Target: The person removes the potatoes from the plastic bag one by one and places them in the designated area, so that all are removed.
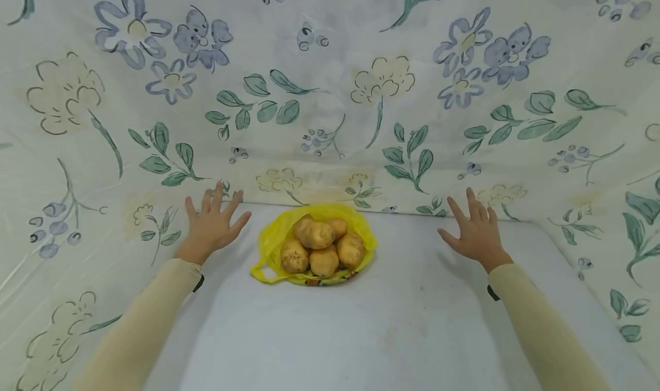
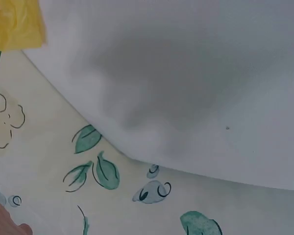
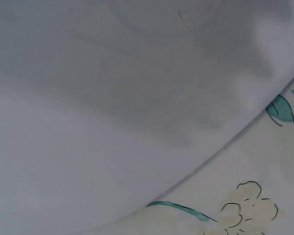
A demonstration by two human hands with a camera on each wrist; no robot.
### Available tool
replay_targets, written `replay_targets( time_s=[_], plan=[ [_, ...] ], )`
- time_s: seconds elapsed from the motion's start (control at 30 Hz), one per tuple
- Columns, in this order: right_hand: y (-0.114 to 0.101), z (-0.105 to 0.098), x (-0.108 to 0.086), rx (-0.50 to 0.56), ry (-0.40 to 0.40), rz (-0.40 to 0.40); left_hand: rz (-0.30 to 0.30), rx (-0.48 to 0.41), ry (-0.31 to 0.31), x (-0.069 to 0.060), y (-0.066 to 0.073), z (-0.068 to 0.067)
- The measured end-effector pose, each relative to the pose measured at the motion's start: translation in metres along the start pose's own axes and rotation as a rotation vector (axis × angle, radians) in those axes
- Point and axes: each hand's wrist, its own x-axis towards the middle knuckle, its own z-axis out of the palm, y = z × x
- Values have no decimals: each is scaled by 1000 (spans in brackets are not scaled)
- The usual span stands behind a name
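Note:
Several potatoes (image 1: 317,235) lie heaped in the mouth of a yellow plastic bag (image 1: 367,230) near the back of the white table. To the left of the bag, my left hand (image 1: 210,228) is held with its fingers spread, holding nothing and apart from the bag. My right hand (image 1: 475,230) is off to the bag's right, fingers also spread and holding nothing. In the left wrist view a corner of the yellow bag (image 2: 17,24) shows at top left, and a bit of the left hand (image 2: 6,220) at bottom left. The right wrist view shows no hand, only its shadow.
The white table (image 1: 309,339) bears a few faint stains at right of centre. A flower-printed sheet (image 1: 330,133) rises behind the table's back edge and along both sides. A strap or band (image 1: 493,292) shows at the right sleeve's cuff.

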Motion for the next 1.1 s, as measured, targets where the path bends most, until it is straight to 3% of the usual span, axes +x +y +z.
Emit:
replay_targets(
  time_s=[0.4, 0.7, 0.87, 1.1],
  plan=[
    [-22, 0, 8, 0, -44, -59, 27, 28, -47, -7, 15, -4],
    [-31, 0, 12, 1, 7, -141, 52, 11, -39, -6, 14, 0],
    [-35, 1, 13, -3, -4, -150, 93, 18, -53, -10, 13, -1],
    [-49, 0, 19, 1, 15, -183, 179, -26, -81, -16, 24, -6]
  ],
)
